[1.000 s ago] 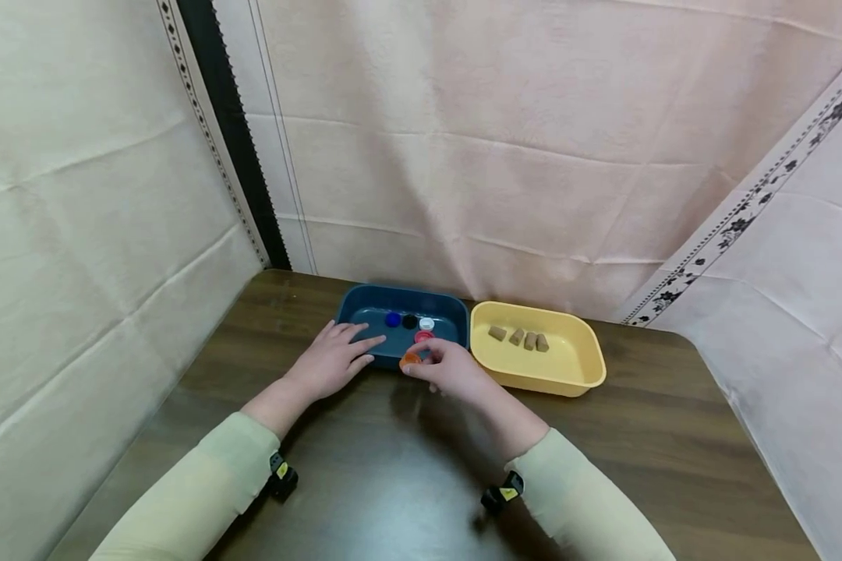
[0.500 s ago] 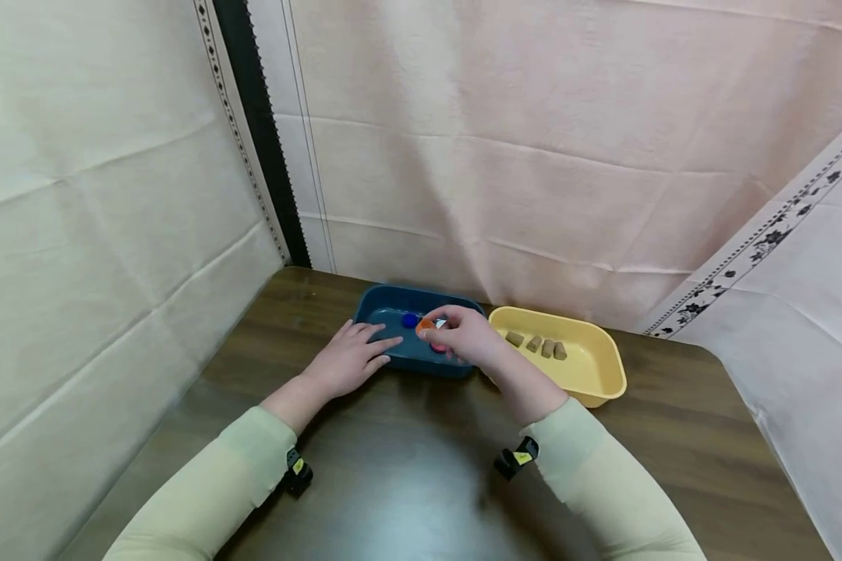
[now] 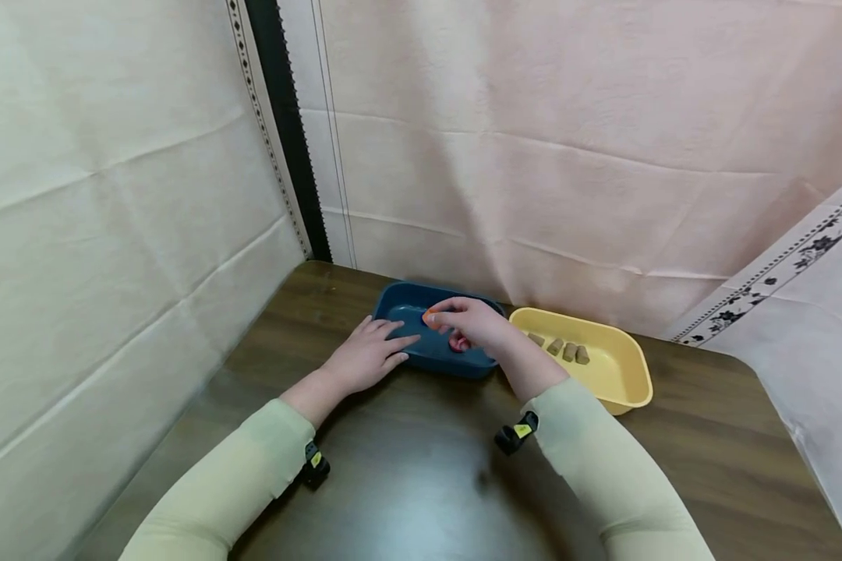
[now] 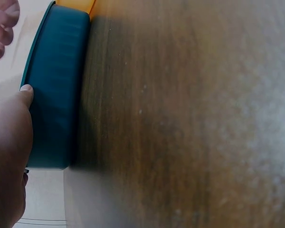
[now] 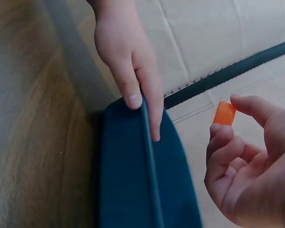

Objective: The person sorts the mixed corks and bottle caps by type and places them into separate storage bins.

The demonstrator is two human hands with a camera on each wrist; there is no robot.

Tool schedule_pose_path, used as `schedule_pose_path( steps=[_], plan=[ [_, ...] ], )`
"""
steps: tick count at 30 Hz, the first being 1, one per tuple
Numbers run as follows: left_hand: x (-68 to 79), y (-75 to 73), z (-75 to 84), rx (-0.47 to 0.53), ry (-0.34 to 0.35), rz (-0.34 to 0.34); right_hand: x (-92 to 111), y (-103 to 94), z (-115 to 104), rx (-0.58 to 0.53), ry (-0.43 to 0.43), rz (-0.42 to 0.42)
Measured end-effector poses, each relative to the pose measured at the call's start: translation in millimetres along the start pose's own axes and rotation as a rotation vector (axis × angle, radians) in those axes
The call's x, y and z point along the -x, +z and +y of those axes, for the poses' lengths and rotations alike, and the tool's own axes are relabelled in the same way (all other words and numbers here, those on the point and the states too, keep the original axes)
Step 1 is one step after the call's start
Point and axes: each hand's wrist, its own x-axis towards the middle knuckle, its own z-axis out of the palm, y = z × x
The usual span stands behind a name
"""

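Observation:
My right hand (image 3: 475, 321) pinches an orange bottle cap (image 5: 225, 113) between thumb and fingers, above the inside of a dark blue tray (image 3: 445, 365). The right wrist view has the cap held up clear of the tray wall. My left hand (image 3: 366, 354) holds the tray's near rim at its left part; the thumb (image 5: 135, 101) lies outside the wall and the fingers reach inside. A pink bottle cap (image 3: 458, 344) is in the tray under my right hand. That hand hides most of what else lies there.
Right of the blue tray, against it or nearly so, stands a yellow tray (image 3: 626, 375) with several corks (image 3: 570, 351) in it. Both trays are near the back edge of the wooden table (image 3: 407, 467). Pale cloth (image 3: 589, 156) hangs behind and along both sides.
My right hand has carried the orange cap from the near rim deeper over the blue tray. The head view has shifted, so everything sits further right. My left hand stays on the rim.

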Motion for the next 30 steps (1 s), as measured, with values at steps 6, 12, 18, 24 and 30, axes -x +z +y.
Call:
schedule_pose_path(
  steps=[6,12,18,24,30],
  plan=[
    [-1.4,-0.1,1.4,-0.019,0.002,-0.008,-24,-2.0,14,-0.129,0.089,-0.046],
    [-0.6,-1.5,2.0,-0.015,-0.004,-0.007,-44,-1.5,30,-0.125,0.14,-0.029],
    [-0.7,-1.5,0.7,-0.01,-0.009,-0.01,-58,0.2,46,0.027,0.144,0.039],
    [-0.5,-1.8,0.4,-0.01,0.0,-0.011,-59,5.1,51,0.283,0.095,0.135],
    [0.5,-3.4,-0.4,-0.008,0.0,-0.016,-62,12.9,49,0.533,0.06,0.18]
  ],
)
